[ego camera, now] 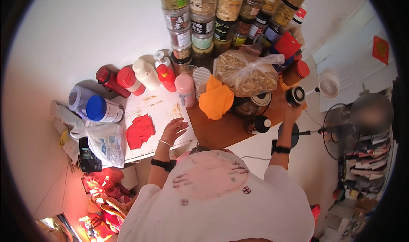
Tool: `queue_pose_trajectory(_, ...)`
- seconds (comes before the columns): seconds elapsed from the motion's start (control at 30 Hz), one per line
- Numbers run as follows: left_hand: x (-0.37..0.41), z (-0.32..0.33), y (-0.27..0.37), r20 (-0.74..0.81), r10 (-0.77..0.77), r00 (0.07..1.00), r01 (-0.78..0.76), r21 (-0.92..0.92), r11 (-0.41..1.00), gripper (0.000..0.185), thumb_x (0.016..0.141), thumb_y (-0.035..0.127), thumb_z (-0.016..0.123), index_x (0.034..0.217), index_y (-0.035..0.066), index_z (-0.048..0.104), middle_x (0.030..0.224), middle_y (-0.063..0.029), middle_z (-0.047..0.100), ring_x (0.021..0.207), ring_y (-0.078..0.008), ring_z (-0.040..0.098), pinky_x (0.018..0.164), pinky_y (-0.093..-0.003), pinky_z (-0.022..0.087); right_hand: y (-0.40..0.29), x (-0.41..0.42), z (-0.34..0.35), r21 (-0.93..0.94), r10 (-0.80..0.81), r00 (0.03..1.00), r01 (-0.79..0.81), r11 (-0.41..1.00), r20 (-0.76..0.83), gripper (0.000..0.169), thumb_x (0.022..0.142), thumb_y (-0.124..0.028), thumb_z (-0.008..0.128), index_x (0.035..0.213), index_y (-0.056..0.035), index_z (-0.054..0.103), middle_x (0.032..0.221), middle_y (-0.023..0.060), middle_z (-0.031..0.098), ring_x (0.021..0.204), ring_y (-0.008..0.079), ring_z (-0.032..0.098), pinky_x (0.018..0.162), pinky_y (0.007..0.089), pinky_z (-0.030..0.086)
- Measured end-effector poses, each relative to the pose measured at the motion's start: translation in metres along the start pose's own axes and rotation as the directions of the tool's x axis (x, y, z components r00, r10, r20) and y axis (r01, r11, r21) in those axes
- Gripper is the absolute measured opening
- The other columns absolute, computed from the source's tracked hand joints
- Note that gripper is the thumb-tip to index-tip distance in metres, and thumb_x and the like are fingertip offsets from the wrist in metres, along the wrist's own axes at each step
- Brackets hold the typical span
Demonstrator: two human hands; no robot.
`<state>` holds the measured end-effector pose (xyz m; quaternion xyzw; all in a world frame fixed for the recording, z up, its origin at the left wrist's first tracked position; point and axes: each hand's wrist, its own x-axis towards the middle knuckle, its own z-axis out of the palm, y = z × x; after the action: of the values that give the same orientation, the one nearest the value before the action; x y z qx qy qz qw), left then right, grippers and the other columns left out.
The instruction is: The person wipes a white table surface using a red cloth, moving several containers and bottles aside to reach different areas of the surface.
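At the right end of the brown wooden tabletop (pixel 211 135), my right hand (pixel 293 111) grips a dark jar with a black-rimmed lid (pixel 295 96). My left hand (pixel 174 130) hovers at the right part of the white tabletop (pixel 166 114), fingers somewhat apart and holding nothing. To its left lies a crumpled red cloth (pixel 140 132). A pink flask (pixel 185 89) and an orange cloth (pixel 217 98), draped over something hidden, stand beyond it. Between my hands are a dark bottle with a white cap (pixel 258 125) and a glass kettle (pixel 250 105), partly hidden by a bag.
Stacked jars of dried goods (pixel 203 25) rise along the wall. A tied plastic bag of dried slices (pixel 244 76) sits before them. Red and cream flasks (pixel 146 73), a blue-lidded tub (pixel 104 108) and a white plastic bag (pixel 105 143) are left. A standing fan (pixel 335 133) is right.
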<state>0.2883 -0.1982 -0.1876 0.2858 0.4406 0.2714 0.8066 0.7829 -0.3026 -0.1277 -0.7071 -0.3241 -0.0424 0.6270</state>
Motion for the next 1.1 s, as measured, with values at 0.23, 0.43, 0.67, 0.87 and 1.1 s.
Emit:
queue_pose_trajectory(0.23, -0.031, 0.036, 0.02, 0.378, 0.053, 0.924, -0.209, 0.384, 0.899, 0.048, 0.088, 0.012, 0.069, 0.132, 0.004, 0.051, 0.115, -0.0073, 0.064, 0.112, -0.0161, 0.058, 0.098, -0.032, 0.046, -0.108, -0.022, -0.115, -0.299, -0.466, 0.884, 0.439, 0.847, -0.024, 0.087, 0.068, -0.017, 0.089, 0.138, 0.0034, 0.041, 0.133, 0.0196, 0.054, 0.12, 0.0301, 0.057, 0.1, 0.0409, 0.047)
queue_pose_trajectory(0.43, -0.081, 0.124, 0.084, 0.692, 0.188, 0.697, -0.585, 0.397, 0.707, 0.065, 0.079, 0.017, 0.079, 0.135, 0.003, 0.05, 0.121, -0.0062, 0.062, 0.114, -0.0187, 0.058, 0.1, -0.0327, 0.045, -0.214, -0.082, -0.062, 0.554, -0.519, 0.801, 0.296, 0.778, 0.3, 0.101, 0.062, -0.044, 0.089, 0.141, -0.0048, 0.038, 0.131, 0.0135, 0.051, 0.121, 0.0253, 0.052, 0.104, 0.0401, 0.042)
queue_pose_trajectory(0.67, -0.095, 0.117, 0.08, 0.559, 0.445, 0.7, -0.712, 0.489, 0.504, 0.075, 0.065, 0.025, 0.089, 0.128, 0.004, 0.054, 0.119, -0.0125, 0.063, 0.108, -0.0271, 0.063, 0.094, -0.0359, 0.049, -0.268, -0.174, 0.056, 0.293, -0.203, 0.632, -0.04, 0.955, 0.748, 0.075, 0.063, -0.026, 0.09, 0.124, -0.0004, 0.055, 0.12, 0.0156, 0.06, 0.113, 0.0308, 0.059, 0.098, 0.0403, 0.044)
queue_pose_trajectory(0.87, -0.089, 0.033, 0.063, 0.245, 0.498, 0.832, -0.544, 0.534, 0.647, 0.088, 0.057, 0.017, 0.094, 0.13, 0.002, 0.047, 0.122, -0.0059, 0.06, 0.112, -0.018, 0.057, 0.1, -0.0358, 0.046, -0.228, -0.131, 0.038, -0.23, -0.091, 0.897, 0.207, 0.951, 0.432, 0.059, 0.075, -0.025, 0.083, 0.123, -0.0023, 0.058, 0.117, 0.0137, 0.06, 0.11, 0.0309, 0.056, 0.097, 0.0388, 0.044)
queue_pose_trajectory(1.1, 0.001, -0.09, 0.042, -0.033, 0.814, 0.58, -0.564, 0.705, 0.43, 0.08, 0.054, 0.023, 0.094, 0.118, 0.0, 0.052, 0.117, -0.0166, 0.051, 0.112, -0.0336, 0.05, 0.096, -0.0426, 0.042, -0.104, -0.116, -0.022, -0.836, 0.295, 0.93, 0.024, 0.548, 0.219, 0.083, 0.068, -0.041, 0.085, 0.132, -0.0006, 0.05, 0.127, 0.0205, 0.055, 0.118, 0.0379, 0.054, 0.095, 0.0452, 0.047)
